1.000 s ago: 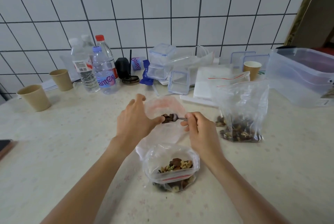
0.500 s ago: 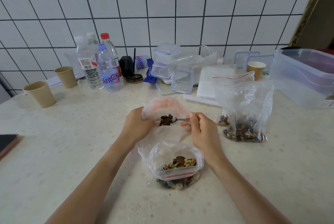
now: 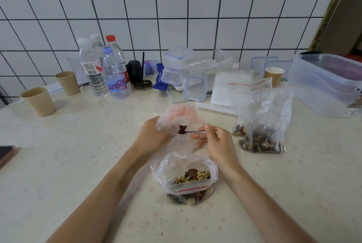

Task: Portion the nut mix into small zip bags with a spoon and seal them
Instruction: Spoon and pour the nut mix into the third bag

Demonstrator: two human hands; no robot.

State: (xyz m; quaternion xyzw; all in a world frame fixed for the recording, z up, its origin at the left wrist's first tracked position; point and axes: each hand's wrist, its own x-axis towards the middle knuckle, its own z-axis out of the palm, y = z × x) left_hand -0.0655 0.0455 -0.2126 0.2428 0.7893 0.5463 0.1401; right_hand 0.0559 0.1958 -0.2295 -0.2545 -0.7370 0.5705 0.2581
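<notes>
My left hand (image 3: 151,137) grips the edge of a small clear zip bag (image 3: 177,116) and holds it up off the table. My right hand (image 3: 216,143) pinches a metal spoon (image 3: 193,131) whose bowl, heaped with dark nuts (image 3: 182,129), sits at the small bag's mouth. Close to me stands an open bag of nut mix (image 3: 188,178) with its rim rolled down. Right of my hands a larger zip bag (image 3: 261,123) with nuts in its bottom stands upright, and a small filled bag (image 3: 239,130) lies beside it.
Paper cups (image 3: 38,101) and water bottles (image 3: 113,74) stand at the back left. Clear lidded boxes (image 3: 177,66), white trays (image 3: 225,94) and spare zip bags crowd the back centre. A big clear tub (image 3: 329,84) fills the right. A phone (image 3: 5,153) lies at the left edge.
The spoon with nuts has moved slightly left, further into the small bag's mouth. My left hand shifted its grip on the bag's edge.
</notes>
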